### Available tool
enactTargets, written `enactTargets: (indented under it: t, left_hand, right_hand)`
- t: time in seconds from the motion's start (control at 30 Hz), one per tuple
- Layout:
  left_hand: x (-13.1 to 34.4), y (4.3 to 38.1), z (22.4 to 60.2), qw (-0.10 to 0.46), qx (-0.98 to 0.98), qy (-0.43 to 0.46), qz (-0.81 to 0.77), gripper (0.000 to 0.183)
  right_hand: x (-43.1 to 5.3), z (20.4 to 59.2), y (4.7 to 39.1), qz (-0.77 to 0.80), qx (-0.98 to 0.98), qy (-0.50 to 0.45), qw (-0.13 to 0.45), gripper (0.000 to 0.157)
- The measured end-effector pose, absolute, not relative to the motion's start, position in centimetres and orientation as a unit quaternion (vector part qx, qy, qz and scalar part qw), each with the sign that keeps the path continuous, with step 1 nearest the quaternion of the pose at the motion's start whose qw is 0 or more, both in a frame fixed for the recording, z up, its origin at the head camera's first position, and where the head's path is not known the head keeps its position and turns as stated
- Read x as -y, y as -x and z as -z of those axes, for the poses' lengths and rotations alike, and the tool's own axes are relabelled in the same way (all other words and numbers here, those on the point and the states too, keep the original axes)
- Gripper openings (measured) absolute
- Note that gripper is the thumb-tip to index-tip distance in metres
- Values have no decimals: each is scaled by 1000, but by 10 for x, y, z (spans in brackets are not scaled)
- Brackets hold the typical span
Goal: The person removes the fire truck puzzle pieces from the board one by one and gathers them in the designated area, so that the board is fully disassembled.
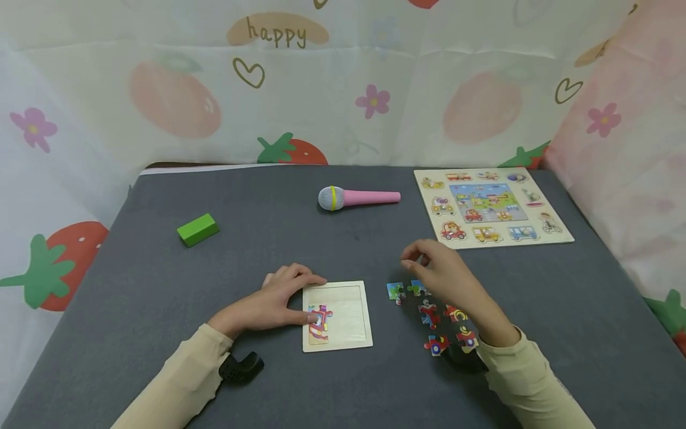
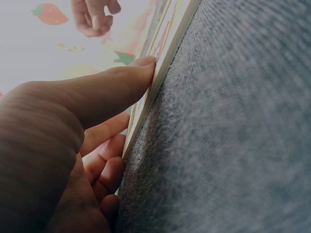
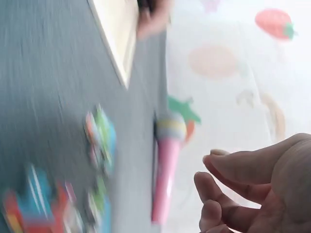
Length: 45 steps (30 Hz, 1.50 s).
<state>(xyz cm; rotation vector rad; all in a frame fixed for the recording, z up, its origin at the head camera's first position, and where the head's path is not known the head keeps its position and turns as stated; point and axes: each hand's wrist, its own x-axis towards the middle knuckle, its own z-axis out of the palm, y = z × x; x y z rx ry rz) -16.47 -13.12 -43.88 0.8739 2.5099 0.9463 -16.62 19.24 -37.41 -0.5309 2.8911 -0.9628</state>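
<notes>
My left hand (image 1: pixel 276 304) rests at the left side of a pale wooden puzzle tray (image 1: pixel 348 322). Its straight thumb (image 2: pixel 121 80) presses on the colourful puzzle pieces (image 1: pixel 320 329) along the tray's left side, while the index fingertip touches the top left corner. Over the loose jigsaw pieces (image 1: pixel 430 314), to the right of the tray, my right hand (image 1: pixel 445 271) is raised. Loosely bent fingers show in the right wrist view, with a gap between thumb (image 3: pixel 243 165) and index finger and nothing held. Part of the loose group is hidden under the right hand and forearm.
A pink toy microphone (image 1: pixel 370 198) lies at the back middle of the grey table. Behind the right hand is a wooden vehicle puzzle board (image 1: pixel 488 205). On the left sits a green block (image 1: pixel 197 229). A printed curtain (image 1: pixel 332 77) hangs along the table's back edge.
</notes>
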Motion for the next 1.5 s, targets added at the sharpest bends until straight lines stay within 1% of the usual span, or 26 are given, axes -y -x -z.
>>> enactTargets:
  t: [0.1,0.17,0.3,0.43,0.6,0.77,0.97,1.07,1.33,1.5]
  left_hand:
    - [131,164,439,159,-879,-305,-331,59]
    - [131,164,439,159,-879,-305,-331,60]
    - [132,164,439,160,-878,-304,-333,60]
    - [132,164,439,158,-877,-304,-336,59]
    - [131,165,439,151,-879,-308,-331,58]
    - [131,165,440,147,-878,-316,-328,64]
    - [132,164,442,135,-883,-333,-301,81]
    - [132,164,442,141,-884,-332,-297,89]
    - [132,164,441,151,-885,-322,-300,84]
    - [131,164,441,150,-886,-319,-301,84]
  right_hand:
    - [-169,383,158,302,-928,214,38,6]
    - [-153,390,153,296,-920,251,49,7]
    - [-126,402,145,293,-903,298,98,18]
    - [-107,409,141,270,-903,306,136,30]
    - [-96,410,139,242,-905,325,133,32]
    - [-92,413,138,247,-903,330,118,31]
    - [-90,415,137,271,-900,321,112,30]
    - [-89,416,137,278,-900,317,111,29]
    - [-88,415,137,304,-897,297,121,27]
    - [-87,414,138,350,-891,262,124,16]
